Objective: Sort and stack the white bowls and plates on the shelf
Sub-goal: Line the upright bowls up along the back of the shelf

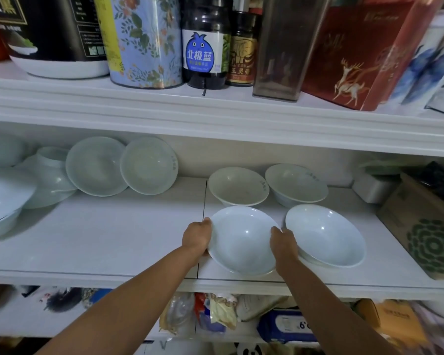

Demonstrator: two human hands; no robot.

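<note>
A white deep plate (242,239) sits near the front of the middle shelf (113,239). My left hand (197,237) grips its left rim and my right hand (283,245) grips its right rim. Just to the right lies a second white plate (326,234), apparently on top of another. Behind them stand two white bowls (237,185) (296,183). Two plates (95,170) (149,166) lean against the back wall at left, beside upturned bowls (51,172) and a large bowl (3,201) at the far left.
A cardboard box (426,226) and a white container (372,188) crowd the shelf's right end. The upper shelf holds tins, jars and a red box (364,52). Bags and packets fill the shelf below (215,316). Bare shelf surface lies between the left bowls and my hands.
</note>
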